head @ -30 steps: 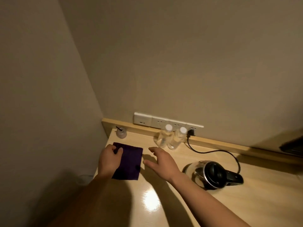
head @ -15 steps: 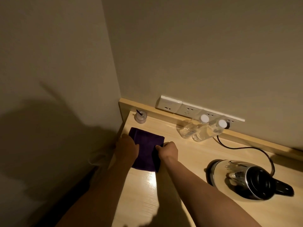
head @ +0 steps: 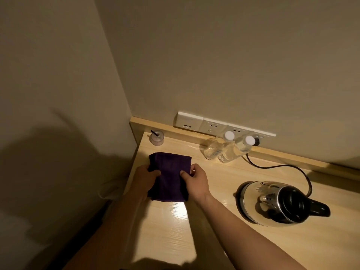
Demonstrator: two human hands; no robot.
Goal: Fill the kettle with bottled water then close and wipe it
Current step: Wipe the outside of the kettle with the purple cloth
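A folded dark purple cloth (head: 169,172) lies near the left end of the wooden counter (head: 175,230). My left hand (head: 145,181) grips its left edge and my right hand (head: 194,182) pinches its right edge. Two clear water bottles (head: 224,151) with white caps stand side by side against the back ledge, right of the cloth. The glass kettle (head: 272,203) with a black lid and handle sits on the counter at the right, lid down, well apart from both hands.
A small clear jar (head: 156,137) with a dark stick stands in the back left corner. A white socket strip (head: 214,126) runs along the wall, and the kettle's black cord (head: 282,166) loops to it. Walls close off the left and back.
My right hand came left from the open counter onto the cloth's right edge and closed on it. The left hand kept its hold. The view shifted, so everything sits further right.
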